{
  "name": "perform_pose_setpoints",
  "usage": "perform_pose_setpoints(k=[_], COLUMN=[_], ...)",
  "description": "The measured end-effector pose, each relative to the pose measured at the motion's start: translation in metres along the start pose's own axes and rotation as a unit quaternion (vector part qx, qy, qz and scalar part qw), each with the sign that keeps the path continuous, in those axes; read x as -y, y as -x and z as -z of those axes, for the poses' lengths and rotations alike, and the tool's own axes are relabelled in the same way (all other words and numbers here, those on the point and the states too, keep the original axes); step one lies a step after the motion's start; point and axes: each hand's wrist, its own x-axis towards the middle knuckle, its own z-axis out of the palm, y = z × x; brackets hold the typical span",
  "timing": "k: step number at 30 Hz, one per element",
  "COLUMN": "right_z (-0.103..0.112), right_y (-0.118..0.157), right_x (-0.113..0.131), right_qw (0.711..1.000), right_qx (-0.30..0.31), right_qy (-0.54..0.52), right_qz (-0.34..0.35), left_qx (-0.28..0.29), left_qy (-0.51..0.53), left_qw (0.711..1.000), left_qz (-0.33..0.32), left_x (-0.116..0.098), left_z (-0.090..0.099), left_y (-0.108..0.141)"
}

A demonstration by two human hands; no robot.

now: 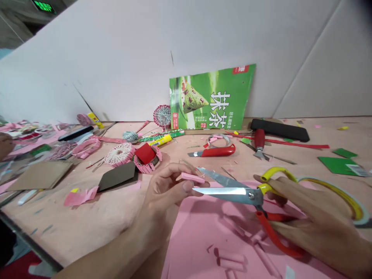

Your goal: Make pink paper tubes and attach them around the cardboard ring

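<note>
Left hand (164,192) pinching rolled pink strip (193,178), long axis roughly along blades, right end between open tips of steel scissors (229,192); right hand (315,211) gripping handles, above pink sheet (200,244)

Left hand (165,190) pinching pink strip (190,178), right hand (314,209) holding open scissors (229,193)

Bare left hand (164,195) and right hand (316,221), slender fingers (290,190), short nails (188,186)

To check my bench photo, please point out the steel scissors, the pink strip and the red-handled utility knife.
Steel scissors (226,191), head view, on the lower blade.
Pink strip (192,178), head view, on its middle.
Red-handled utility knife (217,150), head view, on the red handle.
</note>
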Motion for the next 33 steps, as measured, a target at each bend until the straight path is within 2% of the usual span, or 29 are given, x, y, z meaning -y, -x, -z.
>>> perform_pose_setpoints(k=[5,12,19,26,33], right_z=[0.001,0.000,0.002,0.005,0.000], right_y=[-0.007,-0.003,-0.004,-0.016,-0.002], right_x=[0.005,0.002,0.005,0.008,0.002], right_qw=[1.000,1.000,0.999,0.998,0.998], right_qx=[0.004,-0.008,-0.004,-0.030,-0.022], right_qy=[-0.009,-0.004,-0.021,-0.016,0.003], right_qz=[0.008,0.028,0.029,0.058,0.060], left_qx=[-0.003,-0.007,-0.003,-0.016,-0.020], left_qy=[0.004,0.019,0.019,0.011,-0.004], left_qw=[1.000,0.999,0.998,0.999,0.999], left_qz=[0.024,0.036,0.054,0.044,0.035], left_x=[-0.002,-0.005,-0.004,-0.005,-0.006], left_z=[0.000,-0.006,-0.005,-0.007,-0.007], left_y=[0.001,0.002,0.003,0.001,0.002])
